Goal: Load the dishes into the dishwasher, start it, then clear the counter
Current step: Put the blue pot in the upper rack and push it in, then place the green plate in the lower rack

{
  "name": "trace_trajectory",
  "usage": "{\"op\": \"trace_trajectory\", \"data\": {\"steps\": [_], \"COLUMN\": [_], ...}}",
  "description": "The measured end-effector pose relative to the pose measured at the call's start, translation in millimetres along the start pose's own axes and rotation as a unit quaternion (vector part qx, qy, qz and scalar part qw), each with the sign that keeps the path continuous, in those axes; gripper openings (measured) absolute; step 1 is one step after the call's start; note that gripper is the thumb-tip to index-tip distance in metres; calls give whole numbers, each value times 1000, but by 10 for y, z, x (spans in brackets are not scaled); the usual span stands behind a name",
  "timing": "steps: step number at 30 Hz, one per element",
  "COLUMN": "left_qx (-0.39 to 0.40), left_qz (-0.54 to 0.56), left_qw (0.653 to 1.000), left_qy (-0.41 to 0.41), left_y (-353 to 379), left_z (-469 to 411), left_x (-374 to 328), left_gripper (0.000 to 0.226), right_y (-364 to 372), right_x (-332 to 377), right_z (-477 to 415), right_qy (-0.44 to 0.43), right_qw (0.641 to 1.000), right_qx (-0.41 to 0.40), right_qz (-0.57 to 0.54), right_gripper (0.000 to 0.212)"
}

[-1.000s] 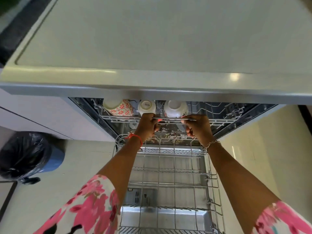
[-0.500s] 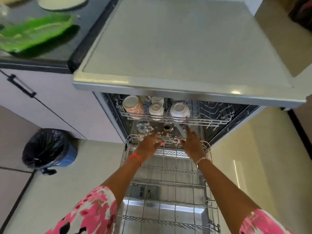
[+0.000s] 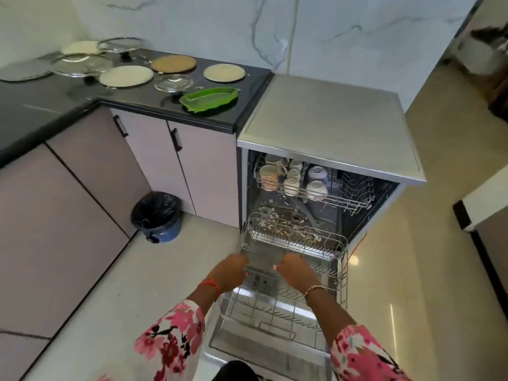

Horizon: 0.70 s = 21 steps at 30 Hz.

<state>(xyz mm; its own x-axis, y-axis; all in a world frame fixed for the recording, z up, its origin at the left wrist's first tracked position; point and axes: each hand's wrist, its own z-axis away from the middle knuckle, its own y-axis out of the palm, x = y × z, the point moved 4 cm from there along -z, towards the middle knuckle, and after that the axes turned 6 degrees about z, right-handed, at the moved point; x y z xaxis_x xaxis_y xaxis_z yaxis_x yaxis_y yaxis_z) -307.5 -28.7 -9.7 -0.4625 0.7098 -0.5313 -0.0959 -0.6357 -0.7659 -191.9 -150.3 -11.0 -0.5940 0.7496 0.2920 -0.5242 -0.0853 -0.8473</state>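
Upper rack (image 3: 343,200): cups (image 3: 291,185) in. Lower rack (image 3: 324,251) out over the open door, empty. Left hand (image 3: 231,270) and right hand (image 3: 295,270) are curled over a cross wire of it; looks like a grip, but it's blurry. Plates (image 3: 126,75), lids (image 3: 82,64) and green tray (image 3: 209,99) sit on the counter (image 3: 247,78), far left, not yet loaded. Dishwasher (image 3: 330,119) not started.

Dark L-shaped surface (image 3: 35,105) against the marble wall. Bears a steel plate (image 3: 24,71) at the far left and a white plate (image 3: 79,47) at the back. Beside these, a large glass lid (image 3: 82,64) and a rear glass lid (image 3: 119,44). Toward the right end, carries a cream plate (image 3: 126,75), a brown plate (image 3: 173,63) and a second cream plate (image 3: 224,72). Holds also a small glass lid (image 3: 173,82) just in front of the brown plate, and a green leaf-shaped tray (image 3: 209,99) near the front edge.

Upper rack (image 3: 354,199): holds cups (image 3: 268,173) at left, bowls (image 3: 316,189) beside them. Lower rack (image 3: 341,270): drawn out over the lowered door (image 3: 247,345).

On the floor (image 3: 123,284), a lined bin (image 3: 156,215) by the cabinets.
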Motion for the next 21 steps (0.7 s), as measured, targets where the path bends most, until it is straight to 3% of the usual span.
{"op": "trace_trajectory", "data": {"steps": [7, 12, 16, 21], "left_qx": [-15, -43, -74, -119], "left_qz": [21, 27, 25, 38], "left_qw": [998, 996, 995, 991], "left_qy": [-52, -68, -60, -52], "left_y": [-256, -792, -1498, -2396], "left_z": [572, 499, 336, 23], "left_x": [831, 1620, 2237, 2856], "left_gripper": [35, 35, 34, 30], "right_y": [289, 274, 16, -411], "right_x": [855, 1620, 2316, 3034], "right_z": [45, -534, -1082, -1674], "right_qy": [-45, -35, -61, -48], "right_qw": [997, 998, 998, 993], "right_qx": [34, 50, -1, -71], "right_qz": [48, 1, -7, -77], "right_gripper": [42, 24, 34, 25]}}
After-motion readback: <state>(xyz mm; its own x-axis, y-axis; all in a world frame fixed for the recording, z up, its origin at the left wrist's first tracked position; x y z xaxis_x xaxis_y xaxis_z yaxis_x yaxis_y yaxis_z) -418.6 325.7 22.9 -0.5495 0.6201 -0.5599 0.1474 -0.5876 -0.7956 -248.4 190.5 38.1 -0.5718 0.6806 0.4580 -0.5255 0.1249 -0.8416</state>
